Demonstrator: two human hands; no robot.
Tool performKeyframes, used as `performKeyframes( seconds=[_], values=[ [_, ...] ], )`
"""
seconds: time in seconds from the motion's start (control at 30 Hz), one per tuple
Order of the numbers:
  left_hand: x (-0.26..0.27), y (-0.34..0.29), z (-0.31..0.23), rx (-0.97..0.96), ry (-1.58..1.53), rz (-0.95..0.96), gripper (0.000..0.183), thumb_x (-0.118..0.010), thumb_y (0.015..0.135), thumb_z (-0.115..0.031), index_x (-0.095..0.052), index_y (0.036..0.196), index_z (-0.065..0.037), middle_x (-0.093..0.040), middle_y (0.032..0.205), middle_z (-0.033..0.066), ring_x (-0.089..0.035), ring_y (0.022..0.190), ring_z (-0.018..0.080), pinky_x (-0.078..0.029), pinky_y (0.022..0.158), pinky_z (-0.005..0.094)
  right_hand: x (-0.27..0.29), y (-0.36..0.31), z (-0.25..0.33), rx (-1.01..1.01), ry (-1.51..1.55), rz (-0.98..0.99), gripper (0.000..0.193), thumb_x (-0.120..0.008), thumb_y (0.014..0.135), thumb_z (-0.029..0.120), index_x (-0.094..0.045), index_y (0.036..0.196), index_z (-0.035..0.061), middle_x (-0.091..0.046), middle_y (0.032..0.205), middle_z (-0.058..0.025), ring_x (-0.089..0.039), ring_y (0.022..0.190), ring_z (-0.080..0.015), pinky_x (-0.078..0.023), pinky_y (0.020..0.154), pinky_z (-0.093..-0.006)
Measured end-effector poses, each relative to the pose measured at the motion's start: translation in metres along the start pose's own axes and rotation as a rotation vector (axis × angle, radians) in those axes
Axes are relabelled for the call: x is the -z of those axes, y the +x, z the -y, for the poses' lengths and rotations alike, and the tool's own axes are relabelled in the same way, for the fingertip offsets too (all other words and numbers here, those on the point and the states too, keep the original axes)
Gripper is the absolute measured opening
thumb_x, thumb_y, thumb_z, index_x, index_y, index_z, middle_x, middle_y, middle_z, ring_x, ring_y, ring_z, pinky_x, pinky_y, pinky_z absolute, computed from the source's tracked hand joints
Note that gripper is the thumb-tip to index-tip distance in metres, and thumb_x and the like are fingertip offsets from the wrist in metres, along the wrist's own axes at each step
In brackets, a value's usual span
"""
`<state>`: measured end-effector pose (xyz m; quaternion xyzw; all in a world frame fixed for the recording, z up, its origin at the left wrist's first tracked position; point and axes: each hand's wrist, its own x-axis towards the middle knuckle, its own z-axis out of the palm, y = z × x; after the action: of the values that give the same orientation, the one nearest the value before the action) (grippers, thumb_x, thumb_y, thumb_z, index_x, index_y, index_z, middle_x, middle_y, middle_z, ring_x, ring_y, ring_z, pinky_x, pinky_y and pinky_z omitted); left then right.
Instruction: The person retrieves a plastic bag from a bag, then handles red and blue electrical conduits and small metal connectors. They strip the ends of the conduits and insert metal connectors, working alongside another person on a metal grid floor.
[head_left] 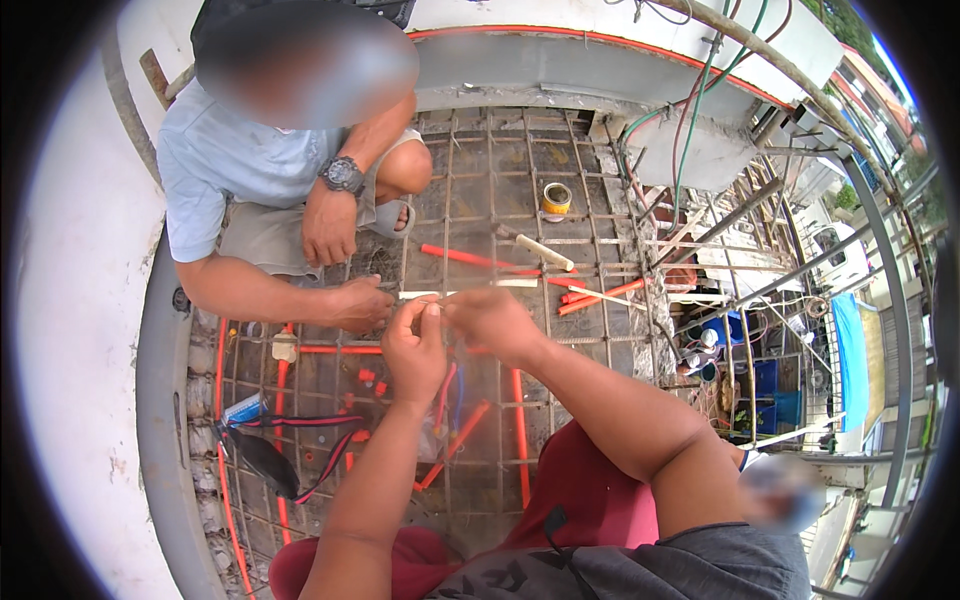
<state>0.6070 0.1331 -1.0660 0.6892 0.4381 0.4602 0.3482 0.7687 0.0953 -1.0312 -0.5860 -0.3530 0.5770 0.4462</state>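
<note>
My left hand [416, 345] and my right hand [492, 322] meet fingertip to fingertip above a grid of steel bars [447, 215]. Thumb and forefinger of the left are pinched together. The right, smeared by motion, has its fingers curled in a pinch against the left's tips. Whatever lies between them is too small to make out. Just beyond my fingertips runs a thin white strip [516, 283]. Across from me a crouching person in a light blue shirt [205, 200] reaches a hand [362, 304] close to my left one.
Orange pipes [520, 440] run under and along the bars, with small orange fittings [367, 376] nearby. A yellow can [556, 199] and a white-handled brush [543, 252] stand farther off. At left lies a black pouch [265, 462] with a striped strap. Hoses [690, 130] hang at right.
</note>
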Motion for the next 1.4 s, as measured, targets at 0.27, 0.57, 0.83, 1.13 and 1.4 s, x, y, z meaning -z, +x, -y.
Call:
performKeyframes(
  seconds=[0.27, 0.57, 0.83, 1.13, 1.4],
  values=[
    [-0.007, 0.001, 0.004, -0.475, 0.351, -0.031, 0.013, -0.068, 0.098, -0.002, -0.073, 0.109, 0.0, -0.071, 0.097, 0.016, -0.07, 0.088, 0.0369, -0.057, 0.079, 0.0455, -0.008, -0.012, -0.007, 0.19, -0.03, -0.002, 0.042, -0.073, 0.103, 0.039, -0.076, 0.113, -0.0019, -0.075, 0.096, -0.0085, -0.069, 0.085, -0.013, -0.059, 0.071, -0.0305],
    [-0.014, -0.001, 0.005, -0.643, 0.326, -0.052, 0.019, -0.066, 0.096, 0.001, -0.077, 0.111, -0.003, -0.07, 0.095, 0.0145, -0.07, 0.084, 0.0351, -0.057, 0.072, 0.0444, 0.019, -0.02, 0.008, -0.101, 0.122, 0.086, 0.051, -0.077, 0.102, 0.045, -0.075, 0.117, -0.0028, -0.071, 0.108, -0.0094, -0.068, 0.096, -0.0163, -0.063, 0.085, -0.0382],
    [-0.005, 0.008, -0.003, -0.643, 0.298, 0.049, 0.025, -0.067, 0.093, 0.003, -0.078, 0.116, -0.002, -0.07, 0.099, 0.0136, -0.07, 0.087, 0.0345, -0.056, 0.077, 0.0444, 0.03, -0.01, -0.001, -0.109, 0.225, 0.231, 0.048, -0.082, 0.098, 0.046, -0.078, 0.119, 0.0039, -0.071, 0.102, 0.0003, -0.064, 0.092, -0.0103, -0.062, 0.083, -0.0344],
    [0.005, 0.016, -0.005, -0.575, 0.289, 0.094, 0.026, -0.069, 0.094, 0.003, -0.079, 0.118, -0.003, -0.069, 0.099, 0.0135, -0.071, 0.089, 0.0338, -0.057, 0.078, 0.043, 0.025, 0.006, -0.006, -0.115, 0.269, 0.306, 0.039, -0.083, 0.098, 0.042, -0.079, 0.114, 0.0072, -0.064, 0.091, 0.0032, -0.059, 0.088, -0.0078, -0.052, 0.072, -0.029],
    [0.014, 0.018, -0.013, -0.382, 0.212, 0.091, 0.02, -0.07, 0.097, 0.0, -0.078, 0.116, -0.001, -0.068, 0.104, 0.0147, -0.071, 0.092, 0.034, -0.057, 0.08, 0.0434, 0.01, 0.007, -0.01, -0.004, 0.312, 0.25, 0.026, -0.074, 0.102, 0.027, -0.078, 0.116, 0.0051, -0.064, 0.09, 0.0033, -0.051, 0.076, -0.0058, -0.041, 0.062, -0.024]
  ],
)
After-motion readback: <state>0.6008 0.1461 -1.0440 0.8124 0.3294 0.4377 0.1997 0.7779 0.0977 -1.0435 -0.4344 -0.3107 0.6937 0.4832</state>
